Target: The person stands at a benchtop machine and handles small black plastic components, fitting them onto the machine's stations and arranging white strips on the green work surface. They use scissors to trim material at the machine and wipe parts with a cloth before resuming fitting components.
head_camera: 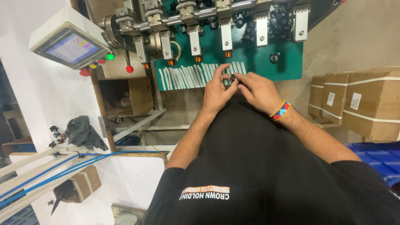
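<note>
Both hands (237,85) — small dark part (232,78) half-hidden

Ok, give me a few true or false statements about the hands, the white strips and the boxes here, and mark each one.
1. Both hands meet on a small dark part. True: the left hand and the right hand pinch it between their fingertips.
2. The white strips lie on a red mat. False: they lie in a row on a green mat.
3. A beaded wristband is on the right wrist. True.
4. The cardboard boxes are on the person's left. False: they stand on the person's right.
5. The grey cloth lies under the hands. False: it lies on a white surface far off to the left.
</note>
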### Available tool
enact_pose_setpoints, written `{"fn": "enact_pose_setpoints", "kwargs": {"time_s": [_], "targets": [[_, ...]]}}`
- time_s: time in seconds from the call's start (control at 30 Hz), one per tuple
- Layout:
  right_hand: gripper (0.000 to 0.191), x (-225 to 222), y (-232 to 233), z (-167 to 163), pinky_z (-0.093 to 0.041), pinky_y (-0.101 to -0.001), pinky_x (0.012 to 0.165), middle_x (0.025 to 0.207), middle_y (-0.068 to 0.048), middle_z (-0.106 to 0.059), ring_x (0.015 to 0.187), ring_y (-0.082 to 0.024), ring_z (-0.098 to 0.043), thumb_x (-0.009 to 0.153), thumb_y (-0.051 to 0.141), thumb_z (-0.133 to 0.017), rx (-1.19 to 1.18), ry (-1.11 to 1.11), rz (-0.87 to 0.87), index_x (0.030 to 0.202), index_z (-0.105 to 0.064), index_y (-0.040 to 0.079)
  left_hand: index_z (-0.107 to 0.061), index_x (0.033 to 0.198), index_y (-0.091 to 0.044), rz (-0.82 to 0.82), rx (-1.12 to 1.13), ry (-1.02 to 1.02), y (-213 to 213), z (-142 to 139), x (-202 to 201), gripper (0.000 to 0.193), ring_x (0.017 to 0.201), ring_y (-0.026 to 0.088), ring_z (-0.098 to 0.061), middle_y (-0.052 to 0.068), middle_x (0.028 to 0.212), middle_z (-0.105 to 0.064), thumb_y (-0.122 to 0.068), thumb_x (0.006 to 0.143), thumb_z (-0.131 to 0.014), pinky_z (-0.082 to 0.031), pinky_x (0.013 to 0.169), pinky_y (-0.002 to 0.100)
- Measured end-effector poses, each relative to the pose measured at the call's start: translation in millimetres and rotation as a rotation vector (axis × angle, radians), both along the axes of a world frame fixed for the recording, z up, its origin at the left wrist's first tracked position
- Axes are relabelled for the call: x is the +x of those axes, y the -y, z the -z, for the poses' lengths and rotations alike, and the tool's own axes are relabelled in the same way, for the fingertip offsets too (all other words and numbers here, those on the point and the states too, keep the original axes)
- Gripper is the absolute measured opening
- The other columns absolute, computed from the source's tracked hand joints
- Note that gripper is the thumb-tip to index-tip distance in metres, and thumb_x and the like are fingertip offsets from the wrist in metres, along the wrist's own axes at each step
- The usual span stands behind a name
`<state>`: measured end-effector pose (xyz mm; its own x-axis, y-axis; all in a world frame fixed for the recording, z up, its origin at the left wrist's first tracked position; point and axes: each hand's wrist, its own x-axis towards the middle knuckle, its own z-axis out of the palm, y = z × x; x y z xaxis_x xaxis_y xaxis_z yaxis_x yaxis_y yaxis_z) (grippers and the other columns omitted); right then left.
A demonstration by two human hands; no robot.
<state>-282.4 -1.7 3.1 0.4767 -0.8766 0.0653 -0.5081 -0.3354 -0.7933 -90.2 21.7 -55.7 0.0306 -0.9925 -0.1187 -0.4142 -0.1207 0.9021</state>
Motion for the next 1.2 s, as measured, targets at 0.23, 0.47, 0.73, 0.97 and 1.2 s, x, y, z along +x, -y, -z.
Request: {"fn": "enact_pose_setpoints", "kwargs": {"time_s": [0.23, 0.47, 0.73, 0.97, 1.2], "targets": [[0.032, -15.3, 10.7, 104.3, -0.055, -0.0489, 0.077, 0.100, -0.016, -0.074, 0.093, -0.038, -0.071, 0.090, 0.021, -0.071, 0.128, -0.354, -0.073, 0.121, -0.068, 0.009, -0.057, 0.138, -0.003, 0.055, 0.333, -0.168, -11.5, 22.5, -2.4, 0.058, 0.060, 0.011, -0.065, 0.010, 0.098, -0.078, -0.034, 0.091, -0.074, -0.053, 0.061, 0.028], [0.031, -49.3, 62.4, 185.4, -0.054, -0.0518, 0.073, 0.097, -0.022, -0.072, 0.087, -0.043, -0.069, 0.095, 0.023, -0.070, 0.068, -0.522, 0.178, 0.122, -0.069, 0.008, -0.066, 0.128, -0.003, 0.131, 0.144, -0.065, -9.6, 12.1, 23.6, 0.048, 0.072, 0.009, -0.066, 0.008, 0.107, -0.075, -0.033, 0.092, -0.075, -0.057, 0.072, 0.027], [0.039, 24.0, 68.7, 145.0, -0.049, -0.0375, 0.091, 0.126, -0.010, -0.063, 0.107, -0.020, -0.061, 0.112, 0.034, -0.051, 0.390, 0.283, 0.058, 0.128, -0.067, 0.003, -0.070, 0.123, -0.004, 0.168, 0.093, -0.191, -17.5, 5.1, 52.2, 0.033, 0.074, 0.009, -0.063, 0.006, 0.100, -0.075, -0.023, 0.096, -0.074, -0.055, 0.071, 0.026], [0.034, 95.1, 50.4, 134.7, -0.054, -0.0356, 0.090, 0.104, -0.004, -0.071, 0.100, -0.016, -0.068, 0.105, 0.036, -0.047, 0.807, 0.650, 0.423, 0.107, -0.065, 0.007, -0.069, 0.124, -0.010, 0.130, -0.301, -0.030, -16.0, -29.4, 101.2, 0.029, 0.111, 0.024, -0.064, 0.007, 0.128, -0.067, -0.018, 0.096, -0.075, -0.054, 0.096, 0.035], [0.040, 95.2, 2.9, 96.9, -0.051, -0.0353, 0.064, 0.081, -0.003, -0.057, 0.075, -0.021, -0.060, 0.104, 0.043, -0.046, 1.493, 0.840, -0.049, 0.089, -0.057, 0.007, -0.065, 0.132, -0.013, 0.469, -0.274, -0.163, -4.7, -36.0, 153.8, 0.043, 0.139, 0.032, -0.056, 0.012, 0.148, -0.056, -0.012, 0.091, -0.078, -0.051, 0.113, 0.041]]}}
